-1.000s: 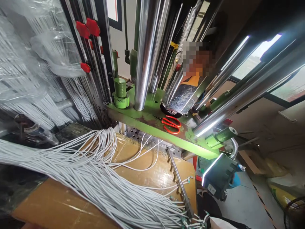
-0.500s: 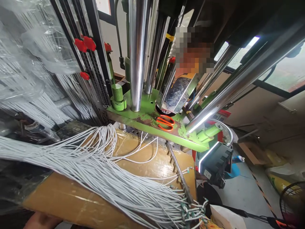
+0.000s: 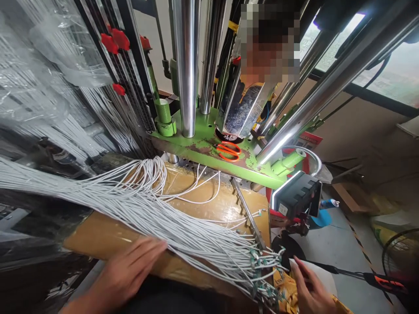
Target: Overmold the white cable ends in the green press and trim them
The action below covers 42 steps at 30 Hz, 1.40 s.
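Note:
A thick bundle of white wires (image 3: 157, 216) lies across a cardboard-covered work surface (image 3: 108, 235), its stripped ends (image 3: 262, 266) fanning out at the lower right. My left hand (image 3: 131, 268) lies flat with fingers stretched out, its fingertips touching the near side of the bundle. My right hand (image 3: 309, 290) is at the bottom right, fingers apart, just right of the wire ends and over a yellow packet (image 3: 288, 285). Neither hand holds anything.
A green machine plate (image 3: 203, 150) with chrome columns (image 3: 186, 65) stands behind; orange scissors (image 3: 229, 150) lie on it. A metal comb rail (image 3: 247, 211) crosses the cardboard. A black control box (image 3: 296, 196) hangs at right. Another person stands behind the machine. More bagged wires (image 3: 39, 87) hang at left.
The view has tilted down and both my hands have come into view from below: the left onto the wire bundle, the right beside the wire ends.

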{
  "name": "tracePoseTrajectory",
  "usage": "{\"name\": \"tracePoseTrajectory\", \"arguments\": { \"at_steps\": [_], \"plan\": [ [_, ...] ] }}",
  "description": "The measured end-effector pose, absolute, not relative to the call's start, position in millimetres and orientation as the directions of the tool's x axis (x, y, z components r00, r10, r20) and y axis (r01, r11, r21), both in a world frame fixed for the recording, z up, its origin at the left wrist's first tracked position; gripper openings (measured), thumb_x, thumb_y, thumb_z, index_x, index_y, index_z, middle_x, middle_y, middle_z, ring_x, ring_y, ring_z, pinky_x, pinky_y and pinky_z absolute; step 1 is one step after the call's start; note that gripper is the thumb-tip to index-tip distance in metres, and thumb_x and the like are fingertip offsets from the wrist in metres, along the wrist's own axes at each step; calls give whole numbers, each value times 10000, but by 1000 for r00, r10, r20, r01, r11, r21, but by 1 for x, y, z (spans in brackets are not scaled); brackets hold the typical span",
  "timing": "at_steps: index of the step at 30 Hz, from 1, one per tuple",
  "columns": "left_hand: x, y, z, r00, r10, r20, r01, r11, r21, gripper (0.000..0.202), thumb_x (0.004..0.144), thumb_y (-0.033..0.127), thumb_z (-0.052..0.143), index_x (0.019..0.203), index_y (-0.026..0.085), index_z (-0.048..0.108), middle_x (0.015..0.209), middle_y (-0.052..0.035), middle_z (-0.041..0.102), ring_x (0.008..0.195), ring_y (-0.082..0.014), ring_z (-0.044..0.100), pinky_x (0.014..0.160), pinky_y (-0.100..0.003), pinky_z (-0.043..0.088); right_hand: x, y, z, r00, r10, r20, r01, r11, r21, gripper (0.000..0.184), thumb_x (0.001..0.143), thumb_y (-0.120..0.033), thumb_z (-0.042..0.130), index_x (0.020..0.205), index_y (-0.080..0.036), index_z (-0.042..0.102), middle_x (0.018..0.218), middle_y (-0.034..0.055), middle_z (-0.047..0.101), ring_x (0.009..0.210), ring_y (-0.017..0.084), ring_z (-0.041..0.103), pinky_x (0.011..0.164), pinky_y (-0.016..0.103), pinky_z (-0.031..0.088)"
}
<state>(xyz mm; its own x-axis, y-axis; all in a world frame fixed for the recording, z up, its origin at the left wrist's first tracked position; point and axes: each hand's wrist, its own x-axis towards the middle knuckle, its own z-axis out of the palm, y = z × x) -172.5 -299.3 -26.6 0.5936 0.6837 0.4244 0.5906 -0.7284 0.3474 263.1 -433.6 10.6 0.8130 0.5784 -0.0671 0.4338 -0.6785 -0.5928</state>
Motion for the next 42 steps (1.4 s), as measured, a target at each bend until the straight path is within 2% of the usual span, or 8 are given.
{"name": "tracePoseTrajectory", "arguments": {
  "at_steps": [3, 9, 13, 17, 23, 29, 37, 42],
  "plan": [
    [-123, -248, 0, 723, 546, 423, 519, -833, 190, 368, 917, 135, 461, 1268, 199, 552, 1203, -59, 648, 1159, -217, 545, 1039, -387, 374, 239, -379, 13, 413, 910, 27, 762, -329, -559, 472, 867, -449, 484, 1216, -160, 617, 1170, 114, 654, 1074, 305, 574, 958, 440, 455],
    [-92, -224, 12, 855, 466, 228, 438, -884, 165, 190, 879, 74, 481, 957, 180, 618, 865, -46, 603, 855, -201, 544, 904, -380, 373, 219, -343, 7, 118, 993, 8, 881, -101, -463, 502, 883, -129, 381, 1381, -162, 436, 1283, 88, 587, 1144, 233, 516, 986, 400, 444],
    [-91, -212, 29, 860, 504, 80, 430, -800, 418, 88, 857, 137, 505, 853, 174, 584, 883, -42, 590, 847, -195, 536, 808, -301, 383, 219, -332, 16, 54, 997, 63, 892, -20, -451, 489, 882, -95, 361, 1358, -158, 457, 1251, 86, 599, 1129, 218, 514, 983, 381, 445],
    [-81, -186, 44, 824, 543, -161, 464, -485, 741, 161, 856, 220, 492, 883, 161, 639, 844, -11, 650, 778, -156, 569, 724, -231, 379, 229, -297, 16, 14, 995, 94, 897, 29, -441, 455, 858, -76, 359, 1276, -125, 534, 1181, 112, 637, 1090, 239, 542, 969, 413, 453],
    [-76, -167, 49, 807, 429, -405, 518, -186, 835, 245, 828, 304, 502, 788, 132, 672, 687, 8, 607, 595, -115, 480, 555, -210, 329, 236, -270, 16, 13, 987, 162, 893, 61, -446, 413, 869, -81, 357, 1211, -125, 584, 1145, 132, 650, 1028, 236, 594, 932, 406, 475],
    [-75, -173, 57, 804, 505, -314, 457, -186, 870, 238, 862, 309, 507, 836, 144, 676, 727, 8, 615, 665, -122, 515, 614, -206, 368, 156, -276, 37, -119, 974, 190, 748, 214, -629, 360, 912, -311, 538, 1258, -215, 532, 1135, 86, 634, 1051, 210, 580, 917, 342, 478],
    [-108, -197, 92, 693, 696, 186, 277, -496, 823, 192, 898, 263, 532, 957, 185, 698, 844, -23, 662, 815, -139, 591, 768, -213, 425, 97, -286, 86, -237, 967, 90, 725, 238, -646, 179, 934, -213, 441, 993, -201, 609, 839, 30, 672, 767, 176, 623, 690, 270, 424],
    [-109, -203, 90, 650, 752, -115, 433, -241, 869, 244, 888, 330, 520, 923, 175, 705, 844, -17, 672, 777, -153, 594, 704, -218, 433, 144, -291, 118, -312, 932, -184, 866, 200, -459, 274, 953, -255, 434, 1188, -249, 573, 987, 53, 712, 876, 229, 665, 724, 302, 432]
  ]
}}
